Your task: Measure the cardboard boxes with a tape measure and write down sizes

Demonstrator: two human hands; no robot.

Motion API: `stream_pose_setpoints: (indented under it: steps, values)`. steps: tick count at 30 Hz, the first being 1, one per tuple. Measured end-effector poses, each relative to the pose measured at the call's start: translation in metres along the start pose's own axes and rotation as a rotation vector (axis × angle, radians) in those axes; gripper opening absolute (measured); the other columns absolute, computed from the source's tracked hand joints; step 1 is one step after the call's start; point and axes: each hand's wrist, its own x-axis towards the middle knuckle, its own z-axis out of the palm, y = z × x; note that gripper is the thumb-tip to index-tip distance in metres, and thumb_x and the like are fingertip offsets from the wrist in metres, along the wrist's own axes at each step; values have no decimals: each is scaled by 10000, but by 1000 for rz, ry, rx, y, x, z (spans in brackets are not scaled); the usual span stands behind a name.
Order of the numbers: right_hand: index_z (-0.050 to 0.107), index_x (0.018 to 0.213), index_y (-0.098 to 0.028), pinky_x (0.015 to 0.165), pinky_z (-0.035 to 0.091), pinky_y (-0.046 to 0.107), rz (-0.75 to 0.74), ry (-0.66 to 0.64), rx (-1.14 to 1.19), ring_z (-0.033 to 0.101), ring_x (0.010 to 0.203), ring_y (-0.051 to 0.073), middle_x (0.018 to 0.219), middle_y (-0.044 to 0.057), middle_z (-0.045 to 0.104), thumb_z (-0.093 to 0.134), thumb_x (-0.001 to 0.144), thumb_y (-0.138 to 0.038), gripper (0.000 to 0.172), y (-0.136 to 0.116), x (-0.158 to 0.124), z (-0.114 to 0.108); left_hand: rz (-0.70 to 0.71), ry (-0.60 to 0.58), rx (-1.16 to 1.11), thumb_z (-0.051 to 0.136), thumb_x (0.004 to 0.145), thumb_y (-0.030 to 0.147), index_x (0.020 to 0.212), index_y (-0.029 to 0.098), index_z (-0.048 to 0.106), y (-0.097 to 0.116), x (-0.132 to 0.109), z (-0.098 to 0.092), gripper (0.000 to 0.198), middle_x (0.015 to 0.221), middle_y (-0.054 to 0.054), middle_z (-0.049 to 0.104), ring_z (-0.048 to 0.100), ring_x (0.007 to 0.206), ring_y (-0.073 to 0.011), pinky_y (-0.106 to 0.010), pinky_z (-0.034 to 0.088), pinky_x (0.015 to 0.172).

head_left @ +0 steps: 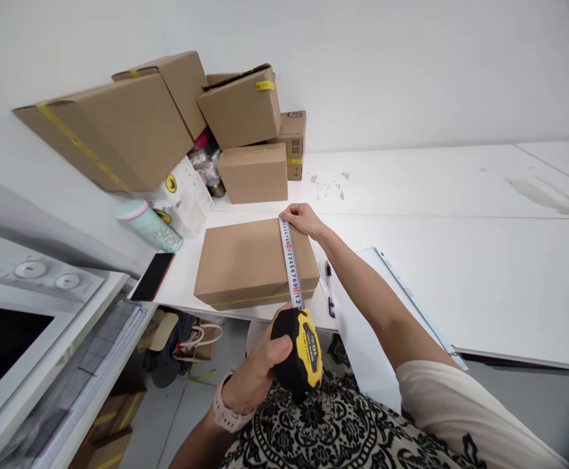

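Note:
A closed brown cardboard box [240,257] lies on the white table [435,260], with yellow tape along its near side. My left hand [265,365] is wrapped round a black and yellow tape measure [298,355] just off the box's near edge. From its case the silver blade [291,264] runs out across the box top, near the right end, with its numbers facing up. At the far edge of the box, my right hand [301,218] pinches the blade's end between thumb and fingers.
Several cardboard boxes [252,172] are stacked against the wall at the back left. A mint tumbler [150,225] and a dark phone [153,277] are left of the box. White paper [362,326] and a black pen [331,307] lie to the right. A microwave [30,286] stands far left.

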Motion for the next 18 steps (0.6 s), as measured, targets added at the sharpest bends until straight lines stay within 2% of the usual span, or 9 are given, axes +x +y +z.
stream_pose_setpoints:
  steps: [6,11,16,18]
  values:
    - [571,629,-180,637,411,282,7,3,8,511,631,123,663,-4,599,673,688,-329,190,-1,0,0,23,-60,45,768,791,462,1417,248,536,8,3,8,701,1222,-99,674,659,1069,-313,-486,460,1014]
    - [563,626,-183,630,407,280,9,-2,24,501,618,118,649,-14,583,671,700,-315,186,-3,-2,1,44,-42,23,781,776,440,1382,233,564,6,14,4,676,1227,-98,674,602,1183,-313,-450,439,1046]
    - [560,617,-183,646,415,280,-2,20,9,501,630,119,657,-14,582,680,719,-302,198,-4,-3,3,-15,-82,23,762,765,514,1210,172,668,7,26,1,569,1074,-123,708,674,964,-296,-437,546,852]
    - [574,648,-183,673,434,285,-28,40,3,523,658,129,685,-3,603,683,757,-354,230,-11,-5,-1,19,-111,39,755,761,535,1211,170,665,8,25,-4,587,1040,-122,704,679,895,-279,-415,565,782]
